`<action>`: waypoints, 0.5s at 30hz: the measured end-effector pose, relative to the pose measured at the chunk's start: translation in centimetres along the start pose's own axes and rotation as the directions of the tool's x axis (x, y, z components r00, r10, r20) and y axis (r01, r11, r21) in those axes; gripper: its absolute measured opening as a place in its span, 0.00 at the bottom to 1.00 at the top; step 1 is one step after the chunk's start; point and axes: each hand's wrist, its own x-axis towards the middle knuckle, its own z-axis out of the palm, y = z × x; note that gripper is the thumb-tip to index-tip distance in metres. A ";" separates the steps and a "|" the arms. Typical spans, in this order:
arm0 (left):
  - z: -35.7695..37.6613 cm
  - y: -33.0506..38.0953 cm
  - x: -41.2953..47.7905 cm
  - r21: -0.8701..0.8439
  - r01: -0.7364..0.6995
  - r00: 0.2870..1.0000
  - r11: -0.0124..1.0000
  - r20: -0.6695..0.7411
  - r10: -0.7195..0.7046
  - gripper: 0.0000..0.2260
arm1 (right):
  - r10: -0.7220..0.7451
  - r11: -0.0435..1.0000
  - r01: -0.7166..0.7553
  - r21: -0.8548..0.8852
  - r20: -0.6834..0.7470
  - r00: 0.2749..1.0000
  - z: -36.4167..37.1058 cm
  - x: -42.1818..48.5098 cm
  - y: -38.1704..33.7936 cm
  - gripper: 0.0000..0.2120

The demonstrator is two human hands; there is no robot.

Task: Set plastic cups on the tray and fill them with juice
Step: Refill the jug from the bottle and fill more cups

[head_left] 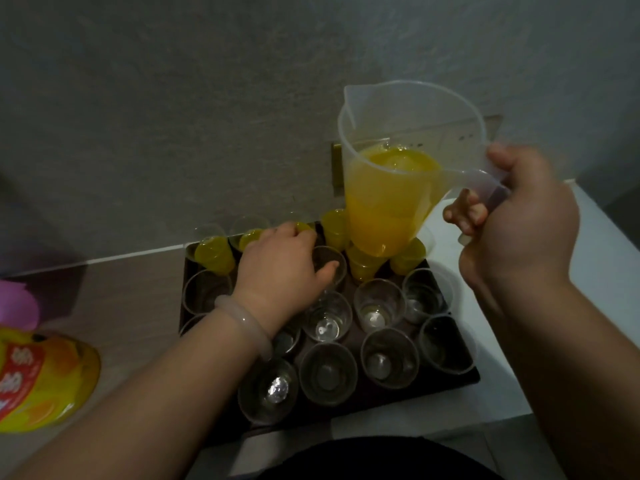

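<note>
A dark tray (446, 386) on the counter carries several clear plastic cups. Those in the far row, such as one at the left (214, 254), hold yellow juice; nearer ones, such as one at the front (328, 374), are empty. My left hand (280, 268) reaches over the tray and holds an empty cup (330, 263) in the second row between thumb and fingers. My right hand (516, 220) grips the handle of a clear jug (391, 188), about half full of juice, held upright above the tray's far right cups.
A yellow juice bottle (38, 379) with a red label lies on the counter at the left, with something purple (17, 306) behind it. A grey wall with a socket plate (485, 133) stands right behind the tray. White counter (595, 258) extends to the right.
</note>
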 end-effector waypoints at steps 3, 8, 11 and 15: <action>0.0 1.0 0.7 0.041 0.067 0.997 0.997 0.037 -0.069 0.28 | 0.034 0.999 -0.034 -0.022 0.023 0.999 -0.5 1.0 -0.3 0.24; 0.2 2.4 1.5 0.143 0.181 0.969 0.973 0.145 -0.202 0.31 | 0.065 0.995 -0.060 -0.075 0.067 0.996 -1.2 2.7 -0.5 0.20; 0.2 2.7 1.9 0.165 0.230 0.951 0.959 0.173 -0.258 0.32 | 0.089 0.995 -0.086 -0.047 0.080 0.993 -1.3 3.4 -0.6 0.22; 0.1 3.2 2.1 0.191 0.252 0.942 0.949 0.175 -0.285 0.32 | 0.104 0.995 -0.104 0.004 0.074 0.992 -1.1 3.9 -0.7 0.19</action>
